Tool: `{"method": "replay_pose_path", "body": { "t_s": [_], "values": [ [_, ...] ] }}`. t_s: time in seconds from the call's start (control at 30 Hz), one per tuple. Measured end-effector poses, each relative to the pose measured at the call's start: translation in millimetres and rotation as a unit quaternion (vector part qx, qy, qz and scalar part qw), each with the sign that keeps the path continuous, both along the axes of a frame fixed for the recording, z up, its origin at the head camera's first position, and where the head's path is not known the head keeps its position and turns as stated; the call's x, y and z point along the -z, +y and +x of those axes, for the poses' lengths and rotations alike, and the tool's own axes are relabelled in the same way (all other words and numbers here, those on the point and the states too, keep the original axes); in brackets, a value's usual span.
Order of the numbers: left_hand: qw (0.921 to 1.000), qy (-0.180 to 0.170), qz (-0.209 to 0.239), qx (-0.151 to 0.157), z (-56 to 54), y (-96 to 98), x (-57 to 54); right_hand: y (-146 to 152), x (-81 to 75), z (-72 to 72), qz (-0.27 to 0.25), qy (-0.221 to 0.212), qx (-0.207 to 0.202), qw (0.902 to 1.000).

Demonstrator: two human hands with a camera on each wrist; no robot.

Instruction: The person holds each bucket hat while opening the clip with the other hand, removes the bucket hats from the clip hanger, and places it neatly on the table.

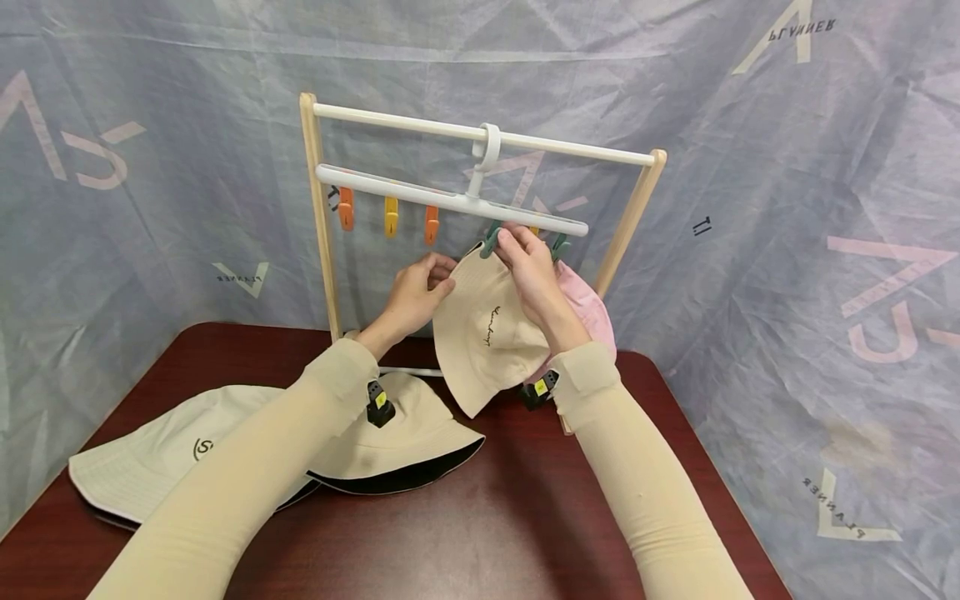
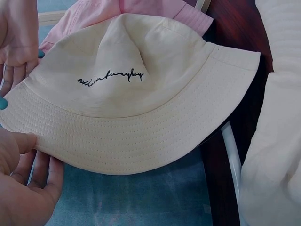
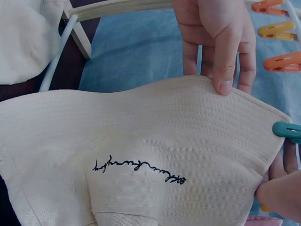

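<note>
A cream bucket hat (image 1: 480, 333) with dark script lettering hangs sideways, a green clip (image 1: 490, 240) gripping its brim at the top corner. My left hand (image 1: 416, 292) pinches the brim's left edge, thumb in front and fingers behind, as the right wrist view shows. My right hand (image 1: 536, 279) is up beside the clip; in the right wrist view its thumb (image 3: 270, 193) lies at the hat's edge with fingers behind. Partly hidden behind this hat is a pink hat (image 1: 588, 312), below a second green clip (image 1: 560, 244).
The white hanger (image 1: 450, 200) hooks over the rail of a wooden-sided rack (image 1: 322, 242). Orange and yellow clips (image 1: 391, 217) dangle from its left half. Two more pale bucket hats (image 1: 405, 429) lie on the dark red table (image 1: 450, 542), partly under my left sleeve.
</note>
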State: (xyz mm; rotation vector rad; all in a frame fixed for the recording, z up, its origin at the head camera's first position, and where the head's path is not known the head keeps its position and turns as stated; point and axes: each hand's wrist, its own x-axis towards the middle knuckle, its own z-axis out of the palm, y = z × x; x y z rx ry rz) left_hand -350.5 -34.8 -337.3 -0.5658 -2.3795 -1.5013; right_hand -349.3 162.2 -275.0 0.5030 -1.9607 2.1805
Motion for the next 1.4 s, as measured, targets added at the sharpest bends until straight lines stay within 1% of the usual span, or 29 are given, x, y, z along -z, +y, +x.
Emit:
{"method": "replay_pose_path", "body": {
  "t_s": [0.33,0.67,0.9,1.1,1.2,1.33,1.4],
  "values": [
    [1.0000,0.007,-0.001,-0.001,1.4,0.5,0.4,-2,1.3,-3.6,0.015,0.007,0.026,0.9995],
    [0.9999,0.012,0.001,0.001,1.5,2.1,1.4,-7,2.1,-5.4,0.020,0.023,0.068,0.9972],
    [0.9999,0.010,0.006,0.007,2.1,2.5,1.3,-9,3.6,-6.7,0.007,0.026,0.091,0.9955],
    [1.0000,0.008,0.005,0.003,2.9,4.0,1.3,-10,3.5,-6.4,-0.004,0.028,0.104,0.9942],
    [0.9999,0.010,0.004,0.000,3.0,5.2,1.9,-10,3.3,-5.8,0.004,0.030,0.122,0.9921],
    [0.9999,0.010,0.005,-0.008,3.7,5.7,3.3,-9,3.3,-5.8,0.025,0.034,0.155,0.9870],
    [0.9999,0.010,0.006,-0.011,4.1,5.7,4.1,-9,3.3,-6.4,0.027,0.036,0.167,0.9849]
  ]
}}
